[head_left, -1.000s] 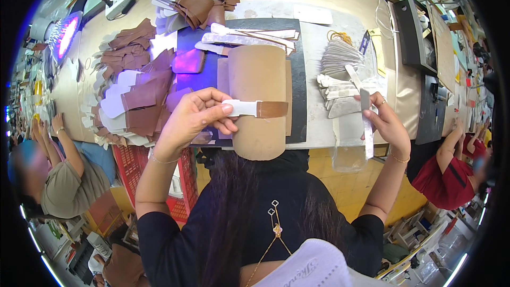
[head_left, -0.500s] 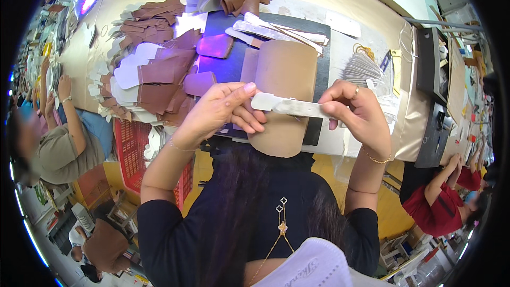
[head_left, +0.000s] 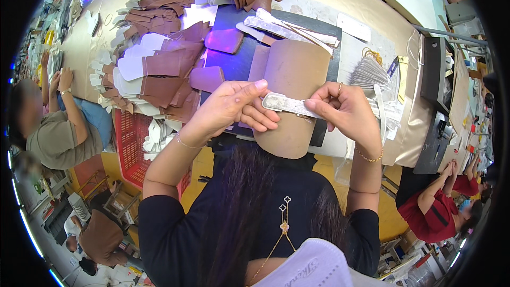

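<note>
My left hand (head_left: 234, 107) and my right hand (head_left: 342, 110) hold a narrow pale strip (head_left: 287, 104) between them, one hand at each end. The strip crosses in front of a tan curved board (head_left: 297, 82) that stands at the near edge of the workbench. A dark cutting mat (head_left: 241, 61) lies under and behind the board. The fingers of both hands pinch the strip.
Piles of brown and white cut leather pieces (head_left: 159, 69) cover the bench to the left. A bundle of thin strips (head_left: 372, 72) lies at the right. A red crate (head_left: 133, 138) sits below the bench. Other people sit at left (head_left: 58, 138) and at lower right (head_left: 441, 207).
One second ago my right hand was far right holding another small piece. It came in and took the strip's right end; both hands now hold it closer to me.
</note>
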A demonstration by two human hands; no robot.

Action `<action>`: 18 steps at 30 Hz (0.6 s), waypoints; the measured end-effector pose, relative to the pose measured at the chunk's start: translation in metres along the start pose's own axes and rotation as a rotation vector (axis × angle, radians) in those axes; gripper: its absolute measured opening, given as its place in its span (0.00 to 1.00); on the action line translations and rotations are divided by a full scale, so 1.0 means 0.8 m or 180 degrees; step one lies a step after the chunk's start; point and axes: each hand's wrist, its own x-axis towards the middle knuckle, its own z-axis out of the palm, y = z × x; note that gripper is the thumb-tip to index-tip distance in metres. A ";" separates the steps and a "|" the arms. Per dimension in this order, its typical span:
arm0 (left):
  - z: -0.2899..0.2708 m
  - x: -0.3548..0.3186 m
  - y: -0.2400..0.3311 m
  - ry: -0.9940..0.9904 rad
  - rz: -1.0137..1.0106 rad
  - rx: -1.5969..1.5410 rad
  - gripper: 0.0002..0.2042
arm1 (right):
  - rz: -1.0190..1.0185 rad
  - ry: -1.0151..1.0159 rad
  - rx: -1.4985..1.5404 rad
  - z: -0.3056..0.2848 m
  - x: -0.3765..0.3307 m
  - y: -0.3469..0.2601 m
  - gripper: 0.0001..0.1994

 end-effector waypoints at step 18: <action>0.001 0.005 0.004 -0.0115 -0.0017 0.0331 0.13 | -0.0153 0.0037 -0.0024 0.000 -0.004 0.009 0.08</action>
